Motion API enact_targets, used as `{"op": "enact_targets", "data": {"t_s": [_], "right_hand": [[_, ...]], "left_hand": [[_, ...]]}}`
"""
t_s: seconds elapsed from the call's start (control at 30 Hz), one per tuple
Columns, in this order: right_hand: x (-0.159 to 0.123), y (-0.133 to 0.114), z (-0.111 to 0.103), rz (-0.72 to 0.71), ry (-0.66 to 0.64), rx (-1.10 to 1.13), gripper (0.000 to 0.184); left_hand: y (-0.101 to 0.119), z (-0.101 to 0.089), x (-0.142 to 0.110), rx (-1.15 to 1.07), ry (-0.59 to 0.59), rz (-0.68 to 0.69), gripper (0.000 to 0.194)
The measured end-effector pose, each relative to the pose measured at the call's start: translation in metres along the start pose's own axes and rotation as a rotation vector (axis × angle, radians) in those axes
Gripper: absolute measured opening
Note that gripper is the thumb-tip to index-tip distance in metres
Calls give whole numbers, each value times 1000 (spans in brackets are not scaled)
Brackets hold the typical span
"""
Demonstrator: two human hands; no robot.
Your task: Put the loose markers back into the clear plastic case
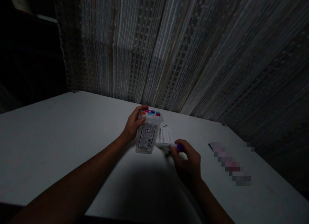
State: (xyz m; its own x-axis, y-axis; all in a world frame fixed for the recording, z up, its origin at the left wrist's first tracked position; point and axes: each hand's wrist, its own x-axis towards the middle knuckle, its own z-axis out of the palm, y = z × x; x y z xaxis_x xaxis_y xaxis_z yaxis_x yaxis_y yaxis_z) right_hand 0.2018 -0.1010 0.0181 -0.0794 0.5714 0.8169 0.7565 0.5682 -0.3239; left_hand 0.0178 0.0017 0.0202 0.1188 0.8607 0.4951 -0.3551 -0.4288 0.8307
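My left hand [135, 122] is closed around the upper left side of a clear plastic marker case [146, 138]. The case stands upright, with a printed label on its front and several colour-tipped markers [150, 113] showing at the top. Between the thumb and fingers of my right hand [187, 159] is a white marker [169, 145] with a purple end [180, 147], held roughly level just right of the case. Behind it, several other white markers [166, 133] lie side by side on the table. A small dark thing below the held marker is too dim to make out.
The white table [101, 117] runs back to a striped, patterned curtain [154, 50]. Toward the right lies a flat, dark-edged object [210, 147], mostly blurred out by pixels. The room is dim, and the left background is nearly black.
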Motion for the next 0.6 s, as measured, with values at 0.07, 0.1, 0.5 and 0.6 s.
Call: {"op": "enact_targets", "data": {"t_s": [0.07, 0.1, 0.5, 0.6], "right_hand": [[-15, -2, -10, -116, 5, -114, 2], [-22, -3, -12, -158, -25, -158, 4], [-27, 0, 33, -10, -747, -662, 34], [-20, -9, 31, 141, -820, -496, 38]], "left_hand": [[1, 0, 0, -11, 3, -14, 72], [1, 0, 0, -14, 5, -19, 72], [6, 3, -2, -27, 32, -41, 74], [5, 3, -1, -32, 43, -58, 75]]}}
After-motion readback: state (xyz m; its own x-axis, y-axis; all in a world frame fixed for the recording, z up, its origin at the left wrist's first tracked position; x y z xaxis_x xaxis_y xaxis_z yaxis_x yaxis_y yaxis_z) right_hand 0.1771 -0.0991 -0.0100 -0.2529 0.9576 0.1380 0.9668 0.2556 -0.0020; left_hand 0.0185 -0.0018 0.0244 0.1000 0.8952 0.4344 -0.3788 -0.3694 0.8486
